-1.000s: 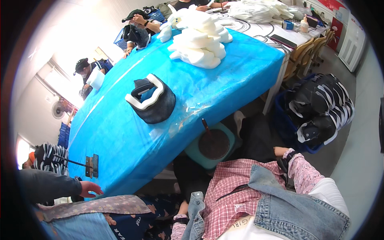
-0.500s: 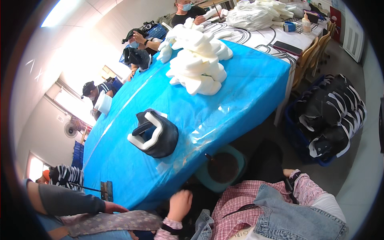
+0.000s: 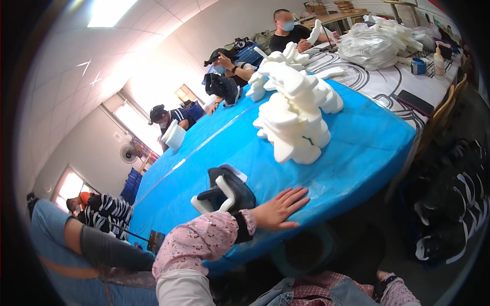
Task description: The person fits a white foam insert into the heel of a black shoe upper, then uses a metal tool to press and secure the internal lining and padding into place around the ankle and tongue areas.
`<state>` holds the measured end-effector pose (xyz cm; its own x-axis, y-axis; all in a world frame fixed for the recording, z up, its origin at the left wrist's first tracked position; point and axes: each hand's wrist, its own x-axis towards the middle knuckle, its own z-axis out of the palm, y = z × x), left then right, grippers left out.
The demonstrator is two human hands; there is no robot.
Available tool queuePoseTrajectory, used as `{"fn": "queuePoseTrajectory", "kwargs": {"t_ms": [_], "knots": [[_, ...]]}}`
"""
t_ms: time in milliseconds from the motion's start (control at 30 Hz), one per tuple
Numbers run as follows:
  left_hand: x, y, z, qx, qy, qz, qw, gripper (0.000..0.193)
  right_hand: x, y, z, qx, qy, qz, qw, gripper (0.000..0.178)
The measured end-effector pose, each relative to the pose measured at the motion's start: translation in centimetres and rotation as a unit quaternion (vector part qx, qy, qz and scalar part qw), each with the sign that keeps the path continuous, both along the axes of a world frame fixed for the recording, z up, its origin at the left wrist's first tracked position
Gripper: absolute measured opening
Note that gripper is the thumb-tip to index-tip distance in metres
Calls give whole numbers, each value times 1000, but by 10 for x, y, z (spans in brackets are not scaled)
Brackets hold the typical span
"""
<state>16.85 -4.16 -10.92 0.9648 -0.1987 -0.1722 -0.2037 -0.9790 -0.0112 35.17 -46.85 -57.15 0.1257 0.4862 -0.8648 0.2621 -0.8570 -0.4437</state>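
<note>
My left hand [image 3: 280,209] lies flat on the blue-covered table [image 3: 352,153] near its close edge, fingers spread, holding nothing. Just behind my left forearm stands a black curved padded piece with a white foam rim [image 3: 240,186], partly hidden by the pink sleeve. My right hand [image 3: 382,276] shows only in part, low at the right beside my clothing, with its fingers hidden. Beyond my left hand, a heap of white foam pieces [image 3: 296,122] sits on the blue cover.
A teal stool [image 3: 301,255] is under the table edge. At the right, many black-and-white padded pieces [image 3: 454,204] are stacked. A co-worker's arm [image 3: 115,250] is at the left; other people sit along the far side. A phone [image 3: 416,103] lies on the white table.
My left hand has come up from below the table edge and now rests spread on the cover. The view has shifted, so the table and foam appear farther right.
</note>
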Motion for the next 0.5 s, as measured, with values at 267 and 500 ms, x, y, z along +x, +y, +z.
{"fn": "queuePoseTrajectory", "kwargs": {"t_ms": [267,500], "knots": [[3,6,1,-21,76,6,997,77,-19,11,10,-24,46,-22,998,23],[9,3,0,-33,81,25,996,75,-9,15,40,-28,36,-43,998,22]]}}
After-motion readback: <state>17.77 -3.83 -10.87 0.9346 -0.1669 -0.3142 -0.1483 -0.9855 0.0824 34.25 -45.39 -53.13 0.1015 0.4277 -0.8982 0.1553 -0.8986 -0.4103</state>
